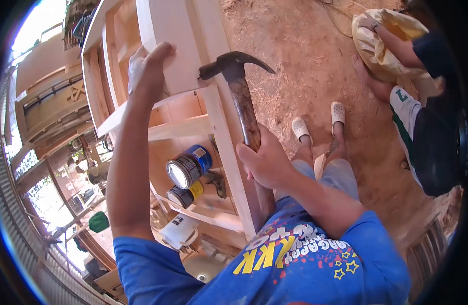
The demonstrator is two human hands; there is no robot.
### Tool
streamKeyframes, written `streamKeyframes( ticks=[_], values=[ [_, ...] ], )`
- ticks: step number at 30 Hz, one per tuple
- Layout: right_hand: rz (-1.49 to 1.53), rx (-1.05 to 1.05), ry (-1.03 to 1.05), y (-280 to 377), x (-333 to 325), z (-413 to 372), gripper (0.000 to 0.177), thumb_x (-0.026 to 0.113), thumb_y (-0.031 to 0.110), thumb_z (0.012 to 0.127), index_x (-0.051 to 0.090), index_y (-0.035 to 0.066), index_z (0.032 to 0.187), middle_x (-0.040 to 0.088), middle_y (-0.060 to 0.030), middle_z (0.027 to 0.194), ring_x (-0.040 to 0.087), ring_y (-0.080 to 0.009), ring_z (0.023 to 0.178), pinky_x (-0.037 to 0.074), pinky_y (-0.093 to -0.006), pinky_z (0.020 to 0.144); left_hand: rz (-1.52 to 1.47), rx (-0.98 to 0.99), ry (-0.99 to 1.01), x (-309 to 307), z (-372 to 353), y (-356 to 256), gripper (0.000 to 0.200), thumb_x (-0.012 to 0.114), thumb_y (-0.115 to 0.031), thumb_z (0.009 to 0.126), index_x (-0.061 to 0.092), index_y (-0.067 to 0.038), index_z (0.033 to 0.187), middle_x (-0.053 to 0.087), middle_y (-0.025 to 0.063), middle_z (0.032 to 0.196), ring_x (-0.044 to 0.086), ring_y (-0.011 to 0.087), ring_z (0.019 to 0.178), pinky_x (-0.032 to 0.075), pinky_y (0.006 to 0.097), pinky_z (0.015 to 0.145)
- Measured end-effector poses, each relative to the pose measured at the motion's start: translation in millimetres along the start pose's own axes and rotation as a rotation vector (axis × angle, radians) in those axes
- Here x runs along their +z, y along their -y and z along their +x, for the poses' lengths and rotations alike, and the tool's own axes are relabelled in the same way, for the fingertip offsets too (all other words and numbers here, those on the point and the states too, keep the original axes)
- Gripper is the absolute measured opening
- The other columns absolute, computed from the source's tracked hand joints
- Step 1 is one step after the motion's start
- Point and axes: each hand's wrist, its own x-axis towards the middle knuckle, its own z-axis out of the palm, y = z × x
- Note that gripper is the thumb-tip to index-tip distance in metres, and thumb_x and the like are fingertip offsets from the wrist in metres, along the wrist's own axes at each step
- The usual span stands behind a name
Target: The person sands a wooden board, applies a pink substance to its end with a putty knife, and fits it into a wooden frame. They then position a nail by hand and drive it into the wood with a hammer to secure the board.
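A claw hammer (242,96) with a dark head and worn wooden handle is gripped in my right hand (267,158). Its striking face is at the edge of a pale wooden panel (180,48), close to a joint of the wooden cabinet frame (226,137). My left hand (148,71) lies on the panel's left edge, with fingers curled over it; something whitish shows at the fingers, too unclear to name. Below the panel, inside the frame, lie a blue-labelled can (193,163) and a yellow-labelled can (185,194).
At the right a co-worker's hand (369,23) touches a pale sack (386,46). My feet in cream clogs (300,128) stand on the dirt floor (290,61). A white container (179,230) sits below the frame, and a green object (98,222) lies left.
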Motion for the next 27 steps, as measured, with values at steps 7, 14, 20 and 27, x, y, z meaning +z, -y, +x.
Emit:
streamKeyframes(
  ticks=[7, 14, 20, 27],
  values=[
    [0.379, -0.684, -0.394, 49, -43, -2, 0.023, 0.058, 0.024, 0.108, 0.049, 0.010, 0.092, 0.053, 0.0009, 0.065, 0.052, -0.0094, 0.049, 0.049, -0.0290, 0.047, 0.038, -0.036, -0.027, -2, 0, 1, 0.052, 0.073, -0.041, 0.079, 0.074, 0.002, 0.108, 0.077, 0.0147, 0.108, 0.071, 0.0210, 0.102, 0.053, 0.0358, 0.092],
    [0.045, -0.215, -0.005, -24, -6, -4, 0.016, 0.063, 0.015, 0.104, 0.050, 0.007, 0.111, 0.054, 0.0010, 0.077, 0.054, -0.0063, 0.056, 0.048, -0.0275, 0.050, 0.017, -0.004, -0.023, -3, 3, 12, 0.052, 0.072, -0.041, 0.080, 0.073, 0.003, 0.107, 0.077, 0.0141, 0.103, 0.075, 0.0225, 0.094, 0.057, 0.0363, 0.086],
    [-0.030, -0.274, -0.243, 20, -72, -28, 0.022, 0.067, 0.013, 0.101, 0.049, 0.005, 0.112, 0.055, 0.0012, 0.072, 0.057, -0.0078, 0.050, 0.047, -0.0266, 0.045, -0.049, -0.022, 0.037, -7, 1, 2, 0.049, 0.073, -0.029, 0.083, 0.065, 0.005, 0.118, 0.071, 0.0146, 0.103, 0.072, 0.0227, 0.087, 0.060, 0.0380, 0.077],
    [-0.063, -0.222, -0.230, 2, -103, -55, 0.024, 0.067, 0.013, 0.101, 0.049, 0.002, 0.112, 0.055, 0.0002, 0.068, 0.057, -0.0089, 0.049, 0.047, -0.0274, 0.044, -0.031, -0.054, 0.046, 8, 2, -30, 0.057, 0.072, -0.030, 0.082, 0.064, 0.006, 0.126, 0.072, 0.0143, 0.106, 0.072, 0.0219, 0.089, 0.059, 0.0372, 0.080]
  ],
)
